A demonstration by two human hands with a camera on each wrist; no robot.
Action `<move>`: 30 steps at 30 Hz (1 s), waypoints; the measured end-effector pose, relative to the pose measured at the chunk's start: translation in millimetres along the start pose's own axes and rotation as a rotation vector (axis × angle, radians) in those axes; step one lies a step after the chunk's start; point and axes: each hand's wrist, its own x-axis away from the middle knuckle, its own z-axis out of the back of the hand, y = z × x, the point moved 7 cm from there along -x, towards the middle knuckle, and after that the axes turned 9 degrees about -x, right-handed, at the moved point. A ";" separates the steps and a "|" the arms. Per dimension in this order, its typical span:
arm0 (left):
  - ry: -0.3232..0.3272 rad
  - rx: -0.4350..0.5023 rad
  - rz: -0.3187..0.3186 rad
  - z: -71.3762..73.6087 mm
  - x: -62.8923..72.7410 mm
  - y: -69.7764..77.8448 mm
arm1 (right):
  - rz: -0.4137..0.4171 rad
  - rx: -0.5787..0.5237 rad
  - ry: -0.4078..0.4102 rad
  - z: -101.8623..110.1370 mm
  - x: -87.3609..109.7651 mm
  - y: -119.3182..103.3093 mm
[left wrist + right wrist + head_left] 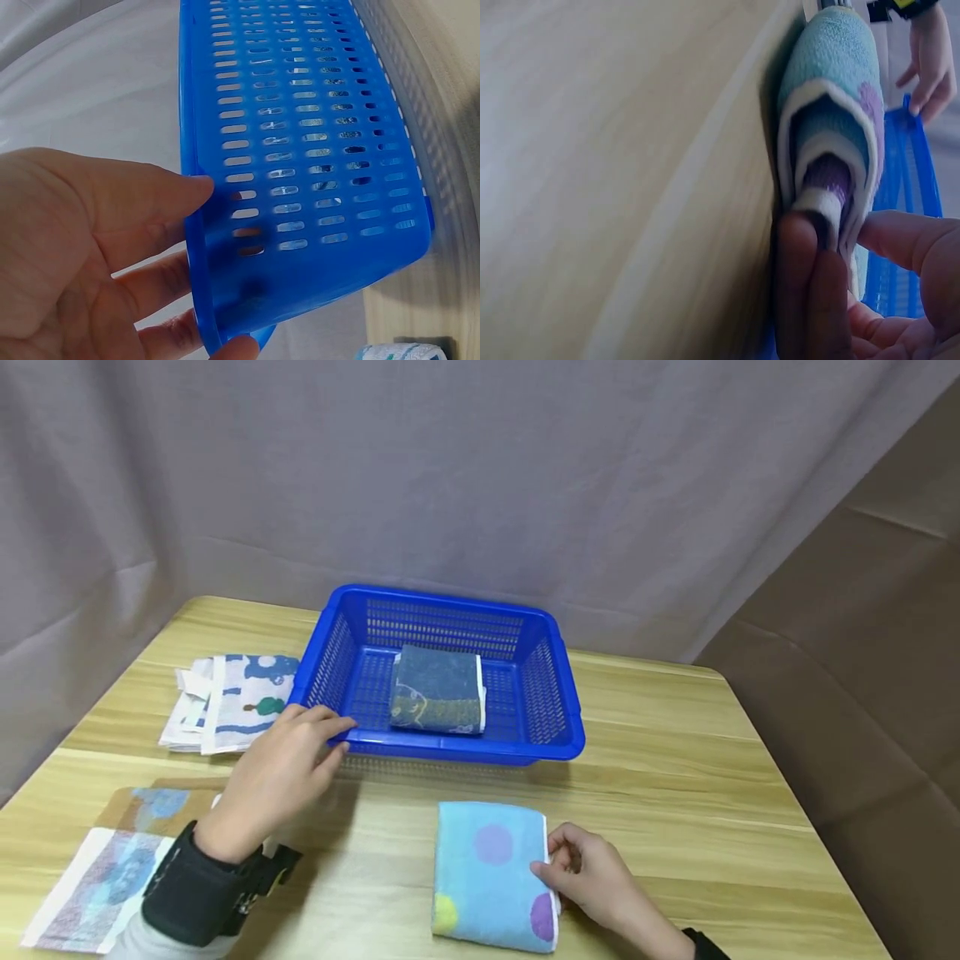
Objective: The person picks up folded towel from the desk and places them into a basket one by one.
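My left hand [285, 768] grips the rim of a blue plastic basket [457, 747] at its near left corner. In the left wrist view the thumb [161, 191] presses the rim from the slotted outer side, with other fingers curled over it. A folded light-blue towel [487, 881] with purple and yellow dots lies on the table in front of the basket. Its white-bordered right edge is pinched by my right hand [596, 877]. The right wrist view shows the layered folds of that towel [836, 56] between thumb and fingers. Inside the basket lies a folded dark grey-green towel [438, 681].
Left of the basket sits a folded white towel [251, 702] with blue and green figures. Nearer on the left, a brown, white and blue towel [112, 868] is partly covered by my left forearm. Behind the wooden table [660, 810] hangs a grey curtain [465, 477].
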 end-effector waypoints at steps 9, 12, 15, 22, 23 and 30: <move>-0.003 -0.001 -0.004 -2.3 -1.4 3.4 | 0.025 -0.085 -0.143 -33.2 0.9 -14.4; -0.002 -0.002 -0.004 -2.2 -1.6 3.8 | 0.039 -0.107 -0.168 -42.3 0.6 -19.0; 0.006 -0.002 -0.004 -1.4 -2.1 4.6 | 0.040 -0.134 -0.201 -50.8 0.8 -22.0; 0.022 -0.011 -0.005 -0.9 -2.1 4.3 | -0.013 -0.177 -0.280 -69.7 1.6 -23.7; 0.021 -0.011 -0.004 -1.2 -2.0 3.8 | -0.015 -0.186 -0.291 -72.0 1.9 -24.3; 0.007 0.000 0.000 -0.9 2.4 2.9 | -0.006 -0.233 -0.312 -76.8 2.7 -26.0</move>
